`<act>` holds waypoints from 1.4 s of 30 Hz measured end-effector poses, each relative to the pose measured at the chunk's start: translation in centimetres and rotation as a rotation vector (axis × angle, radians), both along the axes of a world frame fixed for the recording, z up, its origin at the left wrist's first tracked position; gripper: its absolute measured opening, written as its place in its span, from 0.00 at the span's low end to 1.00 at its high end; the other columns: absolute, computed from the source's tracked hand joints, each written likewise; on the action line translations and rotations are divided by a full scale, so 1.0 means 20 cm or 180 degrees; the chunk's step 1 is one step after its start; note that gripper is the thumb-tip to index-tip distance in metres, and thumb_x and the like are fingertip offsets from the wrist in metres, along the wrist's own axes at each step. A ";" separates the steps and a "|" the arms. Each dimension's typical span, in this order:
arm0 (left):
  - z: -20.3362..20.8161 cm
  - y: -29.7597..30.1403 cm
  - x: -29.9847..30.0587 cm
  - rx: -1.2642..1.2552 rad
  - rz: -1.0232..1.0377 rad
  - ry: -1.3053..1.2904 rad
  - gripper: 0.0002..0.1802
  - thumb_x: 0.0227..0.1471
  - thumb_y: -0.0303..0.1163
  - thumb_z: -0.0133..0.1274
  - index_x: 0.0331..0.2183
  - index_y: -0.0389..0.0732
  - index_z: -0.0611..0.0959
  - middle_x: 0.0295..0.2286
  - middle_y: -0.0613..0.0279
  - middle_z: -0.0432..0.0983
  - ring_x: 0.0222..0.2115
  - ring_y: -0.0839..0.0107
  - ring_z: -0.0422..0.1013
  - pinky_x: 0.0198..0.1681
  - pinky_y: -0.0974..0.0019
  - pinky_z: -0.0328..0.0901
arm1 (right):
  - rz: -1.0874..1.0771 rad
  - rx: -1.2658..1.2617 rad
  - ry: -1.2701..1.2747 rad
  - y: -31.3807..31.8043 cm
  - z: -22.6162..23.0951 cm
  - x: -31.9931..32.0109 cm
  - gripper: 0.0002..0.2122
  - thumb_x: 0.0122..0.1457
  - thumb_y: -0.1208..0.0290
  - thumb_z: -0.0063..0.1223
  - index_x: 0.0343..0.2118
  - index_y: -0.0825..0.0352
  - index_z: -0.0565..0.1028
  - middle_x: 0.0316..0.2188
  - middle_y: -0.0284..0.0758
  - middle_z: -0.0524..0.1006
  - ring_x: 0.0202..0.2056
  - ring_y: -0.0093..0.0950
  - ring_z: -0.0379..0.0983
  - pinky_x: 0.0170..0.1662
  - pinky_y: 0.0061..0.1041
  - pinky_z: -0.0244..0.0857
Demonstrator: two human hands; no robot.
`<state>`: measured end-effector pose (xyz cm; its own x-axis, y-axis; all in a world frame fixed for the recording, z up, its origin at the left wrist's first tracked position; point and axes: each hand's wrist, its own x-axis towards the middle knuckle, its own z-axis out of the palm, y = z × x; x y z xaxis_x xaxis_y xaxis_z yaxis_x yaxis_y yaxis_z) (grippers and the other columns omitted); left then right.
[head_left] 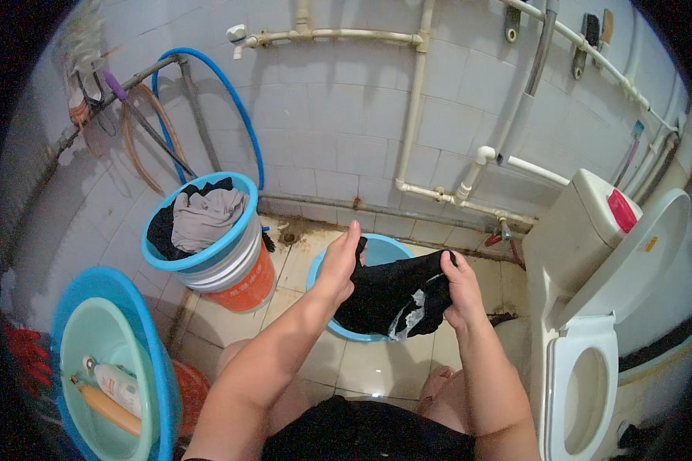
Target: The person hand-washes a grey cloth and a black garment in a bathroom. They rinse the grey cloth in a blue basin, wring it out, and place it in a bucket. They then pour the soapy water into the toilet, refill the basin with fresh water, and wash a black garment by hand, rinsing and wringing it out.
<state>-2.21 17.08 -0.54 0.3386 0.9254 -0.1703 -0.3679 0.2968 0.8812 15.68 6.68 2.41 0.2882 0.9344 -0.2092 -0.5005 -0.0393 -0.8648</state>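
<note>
A black cloth garment (388,286) is stretched between my two hands, above a light blue basin (387,247) on the tiled floor. My left hand (338,265) is closed on the cloth's left end, its thumb pointing up. At the opposite end, my right hand (461,290) pinches the upper right edge. A ragged white patch marks the garment's lower right part; whether it is foam or a print I cannot tell. The cloth hides much of the basin's inside.
To the left, a blue basin (246,223) of grey and black clothes (206,219) tops a white-and-orange bucket (242,288). Nearer, nested basins (108,307) hold bottles (115,384). A toilet (550,369) with raised lid stands right; pipes (411,115) and a blue hose (242,104) line the walls.
</note>
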 end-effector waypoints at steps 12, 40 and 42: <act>0.01 -0.10 0.01 0.2640 -0.2072 0.1400 0.31 0.46 0.32 0.52 0.53 0.42 0.63 0.52 0.54 0.58 0.52 0.67 0.56 0.54 0.67 0.52 | 0.1203 0.0273 -0.1224 0.02 -0.10 -0.02 0.10 0.56 0.67 0.50 0.36 0.67 0.73 0.28 0.27 0.74 0.29 0.17 0.67 0.34 0.20 0.63; 0.19 0.11 -0.34 0.0308 0.0540 0.0036 0.08 0.51 0.34 0.48 0.31 0.40 0.76 0.26 0.67 0.73 0.27 0.74 0.69 0.33 0.69 0.63 | 0.1357 0.0490 -0.3105 -0.06 0.04 0.23 0.24 0.42 0.74 0.62 0.47 0.58 0.71 0.37 0.32 0.71 0.38 0.23 0.67 0.43 0.22 0.63; 0.18 0.12 -0.34 0.0155 0.0675 -0.0020 0.08 0.51 0.34 0.47 0.31 0.40 0.76 0.26 0.66 0.73 0.27 0.73 0.69 0.33 0.68 0.63 | 0.1622 0.0536 -0.3129 -0.07 0.06 0.22 0.24 0.43 0.76 0.61 0.47 0.59 0.70 0.39 0.32 0.71 0.39 0.23 0.67 0.44 0.23 0.63</act>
